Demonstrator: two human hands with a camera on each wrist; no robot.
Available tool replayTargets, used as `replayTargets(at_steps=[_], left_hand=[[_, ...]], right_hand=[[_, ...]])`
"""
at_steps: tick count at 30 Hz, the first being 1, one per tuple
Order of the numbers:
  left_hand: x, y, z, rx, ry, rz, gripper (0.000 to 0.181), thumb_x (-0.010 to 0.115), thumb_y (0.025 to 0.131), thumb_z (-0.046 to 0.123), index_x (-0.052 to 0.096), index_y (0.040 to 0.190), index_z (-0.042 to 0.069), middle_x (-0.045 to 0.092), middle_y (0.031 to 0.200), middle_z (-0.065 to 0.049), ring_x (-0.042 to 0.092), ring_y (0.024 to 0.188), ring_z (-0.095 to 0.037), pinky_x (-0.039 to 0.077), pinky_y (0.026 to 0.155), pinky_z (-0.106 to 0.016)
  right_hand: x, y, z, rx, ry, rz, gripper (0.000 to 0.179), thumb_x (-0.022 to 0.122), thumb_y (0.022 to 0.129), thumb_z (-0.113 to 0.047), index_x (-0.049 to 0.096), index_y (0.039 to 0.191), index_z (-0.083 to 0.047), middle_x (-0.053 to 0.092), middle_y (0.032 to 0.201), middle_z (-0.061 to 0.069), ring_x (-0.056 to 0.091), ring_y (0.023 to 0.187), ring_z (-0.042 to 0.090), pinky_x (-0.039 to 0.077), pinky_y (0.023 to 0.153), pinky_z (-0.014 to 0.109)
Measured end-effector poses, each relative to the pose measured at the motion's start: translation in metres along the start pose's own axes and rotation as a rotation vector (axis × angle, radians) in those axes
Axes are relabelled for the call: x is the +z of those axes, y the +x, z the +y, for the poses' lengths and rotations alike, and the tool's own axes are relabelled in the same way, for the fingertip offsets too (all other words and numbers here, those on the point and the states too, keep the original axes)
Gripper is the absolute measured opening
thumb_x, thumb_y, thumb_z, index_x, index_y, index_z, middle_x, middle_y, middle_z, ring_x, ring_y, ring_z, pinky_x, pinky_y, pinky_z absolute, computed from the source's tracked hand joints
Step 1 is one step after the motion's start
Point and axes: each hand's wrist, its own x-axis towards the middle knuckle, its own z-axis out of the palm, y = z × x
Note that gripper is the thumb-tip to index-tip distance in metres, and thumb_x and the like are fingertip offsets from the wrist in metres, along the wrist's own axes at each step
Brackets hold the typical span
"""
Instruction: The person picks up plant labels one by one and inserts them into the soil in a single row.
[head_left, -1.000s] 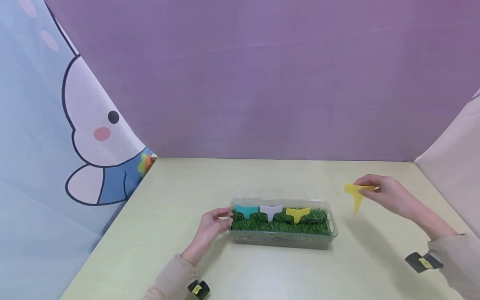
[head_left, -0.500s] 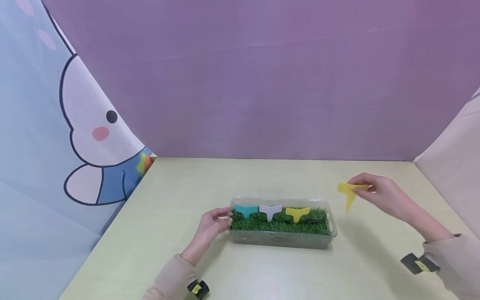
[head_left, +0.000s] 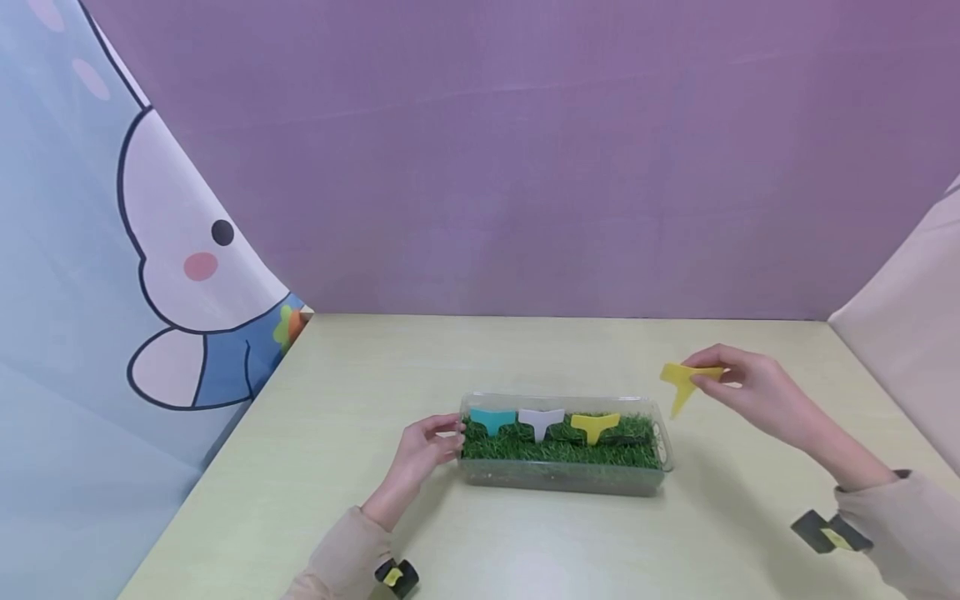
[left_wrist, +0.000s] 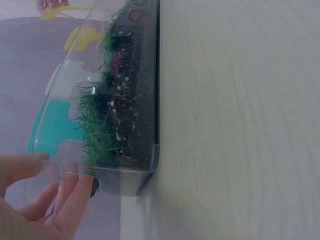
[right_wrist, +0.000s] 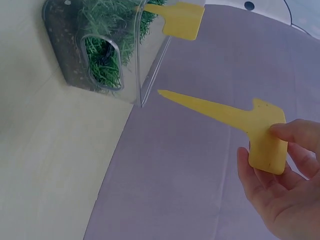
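Observation:
My right hand (head_left: 757,392) pinches a yellow T-shaped plant label (right_wrist: 267,135) by its broad head. The label hangs in the air above and just right of a clear plastic planter box (head_left: 562,479), its pointed stem angled down toward the box. Artificial-looking green grass (head_left: 555,452) and dark soil (left_wrist: 120,115) fill the box. A teal label (head_left: 492,420), a white label (head_left: 541,422) and another yellow label (head_left: 595,427) stand in the grass in a row. At the box's left end, my left hand (head_left: 420,450) holds the rim and end wall with its fingertips.
The planter stands on a pale wooden table (head_left: 360,367). Behind it hangs a purple cloth (head_left: 555,167). A light blue cartoon-print cloth (head_left: 60,333) hangs at the left, and a pale cloth (head_left: 915,317) at the right. An oval handle opening (right_wrist: 102,62) pierces the box's right end.
My right hand has moved left toward the planter with the yellow label, whose stem now tilts more. The left hand and the box have stayed in place.

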Motion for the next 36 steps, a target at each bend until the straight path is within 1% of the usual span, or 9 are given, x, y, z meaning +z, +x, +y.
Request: replayTargets(at_steps=[8, 15, 18, 20, 23, 29, 36], left_hand=[[0.0, 0.001, -0.001, 0.007, 0.001, 0.002, 0.038, 0.057, 0.08, -0.002, 0.05, 0.117, -0.009, 0.057, 0.108, -0.022, 0.06, 0.088, -0.025, 0.053, 0.077, -0.034], [0.0, 0.0, -0.001, 0.008, 0.005, -0.005, 0.039, 0.057, 0.08, -0.002, 0.049, 0.118, -0.009, 0.056, 0.108, -0.022, 0.06, 0.089, -0.026, 0.052, 0.077, -0.035], [0.0, 0.0, -0.001, 0.007, 0.0, -0.008, 0.039, 0.057, 0.08, -0.001, 0.049, 0.118, -0.009, 0.056, 0.108, -0.022, 0.059, 0.09, -0.026, 0.052, 0.078, -0.036], [0.0, 0.0, -0.001, 0.007, -0.004, -0.007, 0.039, 0.057, 0.08, -0.001, 0.049, 0.118, -0.009, 0.056, 0.108, -0.022, 0.059, 0.089, -0.026, 0.052, 0.078, -0.036], [0.0, 0.0, -0.001, 0.008, -0.007, -0.005, 0.039, 0.057, 0.08, -0.001, 0.049, 0.118, -0.009, 0.056, 0.108, -0.022, 0.06, 0.088, -0.025, 0.052, 0.078, -0.035], [0.0, 0.0, -0.001, 0.01, -0.009, -0.007, 0.039, 0.057, 0.081, -0.001, 0.049, 0.118, -0.009, 0.056, 0.108, -0.022, 0.06, 0.089, -0.026, 0.052, 0.077, -0.036], [0.0, 0.0, -0.001, 0.007, -0.006, -0.012, 0.039, 0.057, 0.081, 0.0, 0.048, 0.119, -0.009, 0.055, 0.109, -0.022, 0.059, 0.091, -0.028, 0.052, 0.078, -0.037]], right_hand=[[0.007, 0.0, -0.005, 0.025, 0.034, -0.041, 0.016, 0.061, 0.079, 0.001, 0.063, 0.094, -0.003, 0.063, 0.089, 0.01, 0.059, 0.072, 0.004, 0.052, 0.058, 0.019], [0.017, 0.0, -0.006, 0.036, 0.073, -0.085, 0.013, 0.061, 0.08, 0.0, 0.062, 0.093, -0.002, 0.063, 0.089, 0.007, 0.059, 0.075, 0.002, 0.053, 0.061, 0.019], [0.022, 0.0, -0.006, 0.053, 0.082, -0.099, 0.012, 0.06, 0.08, -0.001, 0.062, 0.092, -0.003, 0.063, 0.088, 0.007, 0.06, 0.075, 0.006, 0.053, 0.062, 0.019], [0.024, -0.001, -0.006, 0.075, 0.087, -0.114, 0.012, 0.06, 0.081, -0.001, 0.062, 0.092, -0.003, 0.063, 0.089, 0.008, 0.062, 0.076, 0.013, 0.053, 0.062, 0.019], [0.026, -0.001, -0.006, 0.101, 0.089, -0.136, 0.012, 0.06, 0.081, -0.003, 0.062, 0.093, -0.003, 0.064, 0.09, 0.008, 0.062, 0.077, 0.018, 0.053, 0.063, 0.019], [0.031, -0.002, -0.004, 0.114, 0.086, -0.157, 0.012, 0.06, 0.081, -0.003, 0.062, 0.092, -0.005, 0.063, 0.091, 0.006, 0.061, 0.079, 0.015, 0.052, 0.065, 0.019], [0.038, -0.004, -0.001, 0.123, 0.101, -0.181, 0.012, 0.06, 0.08, -0.002, 0.062, 0.091, -0.006, 0.063, 0.091, 0.005, 0.061, 0.081, 0.019, 0.052, 0.067, 0.017]])
